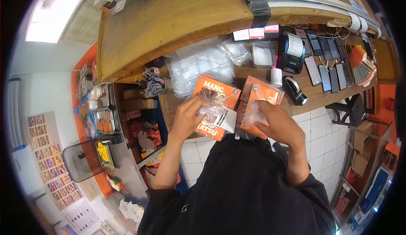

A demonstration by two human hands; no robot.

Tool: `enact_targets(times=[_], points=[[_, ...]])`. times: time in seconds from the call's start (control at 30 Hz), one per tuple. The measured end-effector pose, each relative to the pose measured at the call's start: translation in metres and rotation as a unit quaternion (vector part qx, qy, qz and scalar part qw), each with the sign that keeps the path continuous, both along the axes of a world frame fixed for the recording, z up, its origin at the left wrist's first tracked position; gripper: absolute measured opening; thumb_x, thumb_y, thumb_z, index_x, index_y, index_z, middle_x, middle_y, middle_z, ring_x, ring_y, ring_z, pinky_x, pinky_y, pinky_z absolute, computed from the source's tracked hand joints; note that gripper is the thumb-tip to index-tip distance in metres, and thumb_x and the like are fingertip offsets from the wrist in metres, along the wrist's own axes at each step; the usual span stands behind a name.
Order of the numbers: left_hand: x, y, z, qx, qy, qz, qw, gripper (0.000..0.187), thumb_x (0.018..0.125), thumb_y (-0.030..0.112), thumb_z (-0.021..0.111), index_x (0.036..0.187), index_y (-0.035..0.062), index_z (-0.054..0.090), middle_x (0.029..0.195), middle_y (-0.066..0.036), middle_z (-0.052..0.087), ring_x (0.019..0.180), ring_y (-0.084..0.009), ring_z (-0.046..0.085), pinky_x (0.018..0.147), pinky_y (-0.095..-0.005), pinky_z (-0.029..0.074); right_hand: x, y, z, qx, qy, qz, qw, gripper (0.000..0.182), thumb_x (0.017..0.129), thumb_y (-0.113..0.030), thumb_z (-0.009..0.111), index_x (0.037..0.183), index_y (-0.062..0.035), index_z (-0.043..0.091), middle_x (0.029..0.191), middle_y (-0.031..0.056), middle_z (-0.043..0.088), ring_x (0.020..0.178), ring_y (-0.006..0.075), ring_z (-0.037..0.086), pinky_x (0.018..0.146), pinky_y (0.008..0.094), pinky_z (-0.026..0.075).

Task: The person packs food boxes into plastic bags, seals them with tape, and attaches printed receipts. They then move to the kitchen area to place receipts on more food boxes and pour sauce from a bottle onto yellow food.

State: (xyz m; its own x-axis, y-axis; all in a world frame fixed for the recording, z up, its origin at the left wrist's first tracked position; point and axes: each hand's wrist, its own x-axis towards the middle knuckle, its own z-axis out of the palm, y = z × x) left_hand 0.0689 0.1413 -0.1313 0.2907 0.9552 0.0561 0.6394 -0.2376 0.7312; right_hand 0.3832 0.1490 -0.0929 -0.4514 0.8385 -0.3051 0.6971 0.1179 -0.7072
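Left grip (187,114) pinching clear plastic (209,109) over left orange packet (226,98) | right grip (284,124) on right orange packet (270,92), closure unclear | both packets at tabletop's (250,72) near edge | step: seemingly handling the wrapping | next move: probably calls for a light touch

Label (227,120): print too small; orange card (225,100) partly covered.

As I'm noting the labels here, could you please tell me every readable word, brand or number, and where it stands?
"MANG": top of the left orange card.
"ATSU", perhaps "KATSU": its bottom.
"EPSON", it seems, small: the printer.
Too small or blurred: the white label, printer paper, wall pictures.
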Motion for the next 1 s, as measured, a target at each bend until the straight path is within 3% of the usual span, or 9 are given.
enact_targets(times=[0.13, 0.23, 0.3, 0.43, 0.5, 0.63, 0.77, 0.93, 1.0], points=[[0.015, 0.007, -0.004, 0.015, 0.006, 0.015, 1.0, 0.026, 0.072, -0.002, 0.072, 0.096, -0.0018, 0.062, 0.086, -0.015, 0.061, 0.076, -0.0319, 0.061, 0.07, -0.0353, 0.049, -0.004, 0.0, 0.026, 0.046, -0.128, 0.027, 0.99, 0.053, 0.08, -0.012, 0.073, 0.127, -0.0005, 0.053, 0.127, 0.0219, 0.057, 0.113, 0.0411, 0.057, 0.095, 0.0416, 0.048], [0.019, 0.013, -0.004, 0.017, -0.031, -0.018, 0.999, 0.028, 0.07, 0.0, 0.075, 0.095, 0.0018, 0.064, 0.089, -0.014, 0.062, 0.084, -0.034, 0.064, 0.075, -0.0391, 0.051, -0.035, 0.002, 0.035, 0.218, -0.049, -0.009, 0.975, 0.057, 0.079, -0.016, 0.077, 0.128, -0.0019, 0.053, 0.132, 0.0223, 0.051, 0.116, 0.0405, 0.055, 0.096, 0.0423, 0.047], [0.021, 0.014, 0.004, 0.002, -0.065, -0.009, 0.998, 0.028, 0.07, 0.002, 0.077, 0.093, 0.0003, 0.063, 0.088, -0.013, 0.061, 0.083, -0.0301, 0.063, 0.075, -0.0362, 0.05, -0.068, 0.002, 0.0, 0.237, 0.072, -0.003, 0.969, 0.055, 0.079, -0.015, 0.078, 0.125, -0.0012, 0.053, 0.123, 0.0194, 0.056, 0.108, 0.0364, 0.059, 0.091, 0.0427, 0.049], [0.008, 0.021, 0.002, 0.052, -0.08, -0.013, 0.995, 0.03, 0.071, 0.004, 0.081, 0.091, -0.0025, 0.06, 0.088, -0.01, 0.059, 0.081, -0.0234, 0.059, 0.073, -0.032, 0.047, -0.11, 0.013, -0.067, 0.073, 0.278, 0.009, 0.958, 0.031, 0.08, -0.009, 0.073, 0.107, -0.0007, 0.06, 0.099, 0.0164, 0.061, 0.094, 0.0339, 0.062, 0.081, 0.0421, 0.05], [-0.01, 0.023, 0.008, -0.02, -0.068, -0.05, 0.996, 0.032, 0.07, 0.004, 0.082, 0.091, -0.0029, 0.059, 0.088, -0.01, 0.059, 0.08, -0.024, 0.059, 0.073, -0.0325, 0.047, -0.117, 0.014, -0.076, 0.019, 0.346, -0.047, 0.937, 0.015, 0.081, -0.004, 0.067, 0.095, 0.0001, 0.062, 0.091, 0.0146, 0.061, 0.088, 0.0286, 0.063, 0.077, 0.0368, 0.049], [-0.027, 0.019, 0.017, -0.095, -0.009, -0.051, 0.994, 0.024, 0.072, -0.001, 0.075, 0.091, -0.0035, 0.06, 0.09, -0.011, 0.062, 0.082, -0.023, 0.061, 0.074, -0.031, 0.048, -0.115, 0.022, -0.084, -0.004, 0.394, -0.047, 0.918, 0.022, 0.078, 0.005, 0.055, 0.099, 0.0025, 0.059, 0.095, 0.0092, 0.063, 0.092, 0.0184, 0.061, 0.086, 0.032, 0.048], [-0.024, 0.016, 0.017, -0.041, -0.02, -0.037, 0.998, 0.014, 0.077, -0.005, 0.067, 0.09, -0.005, 0.059, 0.094, -0.011, 0.064, 0.085, -0.0196, 0.062, 0.075, -0.0283, 0.048, -0.131, 0.015, -0.091, 0.0, 0.398, -0.102, 0.912, 0.02, 0.08, 0.001, 0.059, 0.099, 0.0022, 0.054, 0.088, 0.0143, 0.061, 0.08, 0.0242, 0.062, 0.075, 0.0362, 0.05], [-0.005, -0.001, -0.015, -0.068, -0.245, 0.028, 0.967, 0.035, 0.082, -0.008, 0.058, 0.116, -0.0006, 0.052, 0.092, -0.008, 0.063, 0.086, -0.0144, 0.06, 0.075, -0.0274, 0.047, -0.128, 0.017, -0.076, 0.018, 0.301, -0.091, 0.949, 0.025, 0.08, 0.002, 0.058, 0.104, 0.0016, 0.052, 0.087, 0.0185, 0.063, 0.08, 0.0351, 0.064, 0.071, 0.0419, 0.05], [0.006, -0.001, -0.013, -0.127, -0.322, 0.068, 0.936, 0.041, 0.085, -0.009, 0.054, 0.124, 0.0018, 0.048, 0.088, -0.006, 0.063, 0.08, -0.0106, 0.058, 0.073, -0.0255, 0.047, -0.113, 0.014, -0.052, 0.084, 0.207, -0.05, 0.973, 0.034, 0.079, -0.002, 0.065, 0.111, -0.0002, 0.052, 0.1, 0.0207, 0.063, 0.096, 0.0393, 0.062, 0.081, 0.0455, 0.048]])
